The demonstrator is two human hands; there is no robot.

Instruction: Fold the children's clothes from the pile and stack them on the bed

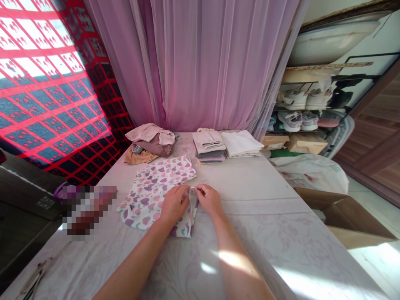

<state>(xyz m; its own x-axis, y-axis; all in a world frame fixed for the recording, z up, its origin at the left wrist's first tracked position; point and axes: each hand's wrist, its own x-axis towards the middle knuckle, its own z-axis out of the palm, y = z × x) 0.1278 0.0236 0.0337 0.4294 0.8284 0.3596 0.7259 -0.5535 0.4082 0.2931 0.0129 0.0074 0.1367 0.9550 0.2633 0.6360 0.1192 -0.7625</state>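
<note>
A white garment (148, 193) printed with purple and pink hearts lies spread on the pale patterned table cover; its exact kind I cannot tell. My left hand (175, 203) rests over its right part, with fingers closed on the cloth near the edge. Close beside it, my right hand (210, 199) pinches a raised bit of the same edge between thumb and fingers. Between the two hands the edge stands up in a small fold, and a narrow strip of cloth hangs below it toward me.
Behind the garment sit a loose heap of clothes (151, 139), a stack of folded cloths (208, 146) and folded white cloths (242, 143). A purple curtain (212, 62) hangs at the back. To the right are a shoe rack (300, 106) and an open cardboard box (343, 212).
</note>
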